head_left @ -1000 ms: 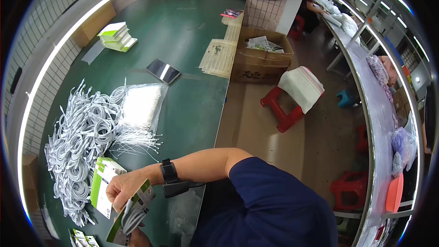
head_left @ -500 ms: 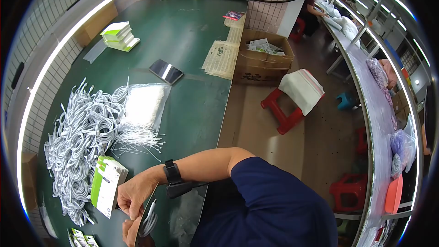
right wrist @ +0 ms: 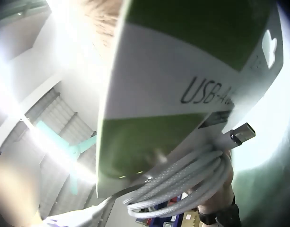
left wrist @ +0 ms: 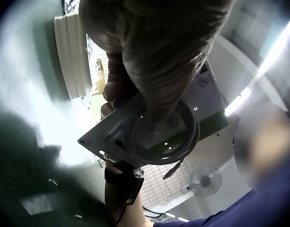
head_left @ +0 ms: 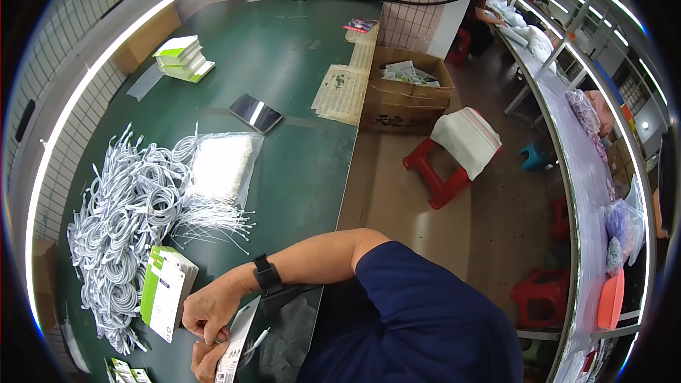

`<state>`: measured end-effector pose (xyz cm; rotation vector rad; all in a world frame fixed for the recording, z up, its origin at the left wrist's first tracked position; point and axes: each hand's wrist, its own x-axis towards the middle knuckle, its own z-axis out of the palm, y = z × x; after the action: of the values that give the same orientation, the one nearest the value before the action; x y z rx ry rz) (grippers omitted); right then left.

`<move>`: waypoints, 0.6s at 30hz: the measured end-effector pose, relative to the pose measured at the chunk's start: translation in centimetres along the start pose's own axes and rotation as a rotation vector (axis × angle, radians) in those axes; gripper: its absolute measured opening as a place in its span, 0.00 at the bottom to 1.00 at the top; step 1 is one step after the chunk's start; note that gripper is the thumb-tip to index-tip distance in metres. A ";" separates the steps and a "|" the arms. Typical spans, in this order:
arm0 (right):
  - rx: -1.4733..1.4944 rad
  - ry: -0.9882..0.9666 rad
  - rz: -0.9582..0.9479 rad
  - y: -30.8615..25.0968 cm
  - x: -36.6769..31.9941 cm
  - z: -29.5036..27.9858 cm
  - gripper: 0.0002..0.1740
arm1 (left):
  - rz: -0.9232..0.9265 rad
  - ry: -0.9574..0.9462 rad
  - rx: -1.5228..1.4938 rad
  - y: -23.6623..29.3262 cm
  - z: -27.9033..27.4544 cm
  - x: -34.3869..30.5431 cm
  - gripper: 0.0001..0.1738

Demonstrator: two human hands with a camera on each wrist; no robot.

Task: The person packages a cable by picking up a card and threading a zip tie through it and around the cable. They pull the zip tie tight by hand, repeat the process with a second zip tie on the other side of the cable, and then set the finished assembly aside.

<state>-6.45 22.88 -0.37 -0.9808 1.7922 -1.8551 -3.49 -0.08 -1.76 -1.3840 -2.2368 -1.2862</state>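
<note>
A white and green printed card (head_left: 238,344) with a coiled grey cable (left wrist: 164,137) on one face stands tilted near the table's front edge. My left hand (head_left: 206,362) grips it from below, and in the left wrist view that hand (left wrist: 159,47) reaches over the coil, its thumb against it. My right hand (head_left: 213,308) is bent over the card's top edge, fingertips meeting my left hand; its fingers (left wrist: 112,97) show behind the card. In the right wrist view, the card (right wrist: 149,80) hides most fingers, and a cable plug (right wrist: 242,134) sticks out beside the coil (right wrist: 182,182).
Left of my hands leans a stack of cards (head_left: 163,298), beside a large heap of coiled cables (head_left: 128,234). Farther back are white ties (head_left: 213,221), a clear bag (head_left: 221,167), a phone (head_left: 256,113) and another card stack (head_left: 184,59). More cards (head_left: 128,371) lie at the bottom left.
The card has turned, its printed white face now showing in the head view and the coil mostly behind it. My right hand has moved down and right to meet my left hand.
</note>
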 end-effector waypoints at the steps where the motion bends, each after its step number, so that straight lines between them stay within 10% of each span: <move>1: 0.015 0.023 -0.005 -0.3 -0.1 0.2 0.08 | 0.002 -0.008 -0.005 -0.2 -0.2 0.2 0.12; 18: -0.237 0.373 -0.267 2.5 1.5 2.3 0.07 | -0.022 0.159 0.115 -2.5 -0.7 -1.6 0.17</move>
<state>-6.32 19.94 -2.62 -1.0534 2.2346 -2.1363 -4.84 -2.07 -3.72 -1.1771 -2.1878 -1.2081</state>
